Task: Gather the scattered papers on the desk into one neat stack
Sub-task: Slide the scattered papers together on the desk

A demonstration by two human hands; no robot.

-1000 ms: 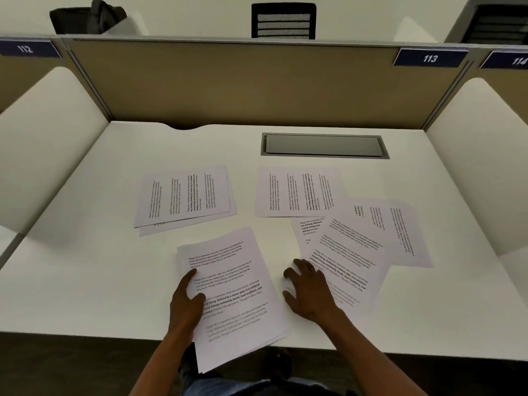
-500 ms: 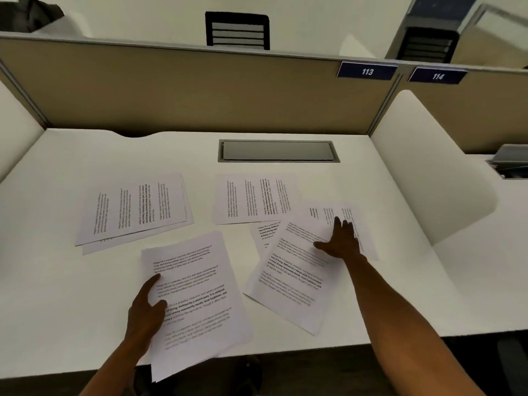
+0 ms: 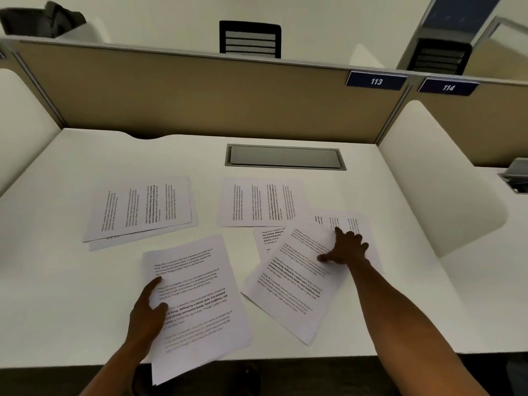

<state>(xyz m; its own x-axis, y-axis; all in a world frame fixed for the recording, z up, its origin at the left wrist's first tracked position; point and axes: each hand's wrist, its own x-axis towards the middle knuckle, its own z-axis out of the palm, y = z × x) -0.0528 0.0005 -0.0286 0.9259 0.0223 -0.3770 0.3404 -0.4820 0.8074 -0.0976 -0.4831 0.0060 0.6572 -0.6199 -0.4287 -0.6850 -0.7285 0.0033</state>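
Note:
Printed sheets lie scattered on the white desk point(image 3: 57, 295). My left hand point(image 3: 147, 312) holds a small stack of papers point(image 3: 200, 304) at its left edge, thumb on top; the stack overhangs the desk's front edge. My right hand point(image 3: 347, 248) rests with spread fingers on overlapping tilted sheets point(image 3: 291, 290) at the right. A further sheet point(image 3: 355, 224) and a smaller showing sheet point(image 3: 270, 238) lie partly under them. Two overlapped sheets point(image 3: 140, 210) sit at the back left, and one sheet point(image 3: 260, 204) lies mid-desk.
A grey cable hatch point(image 3: 285, 157) is set into the desk behind the papers. A tan partition point(image 3: 200, 95) closes the back, with white side dividers point(image 3: 437, 178) left and right. Labels 113 point(image 3: 376, 81) and 114 hang on the partition.
My right hand went from beside the near stack up and right onto the tilted sheets, then drew them slightly toward me. The left hand kept holding the stack.

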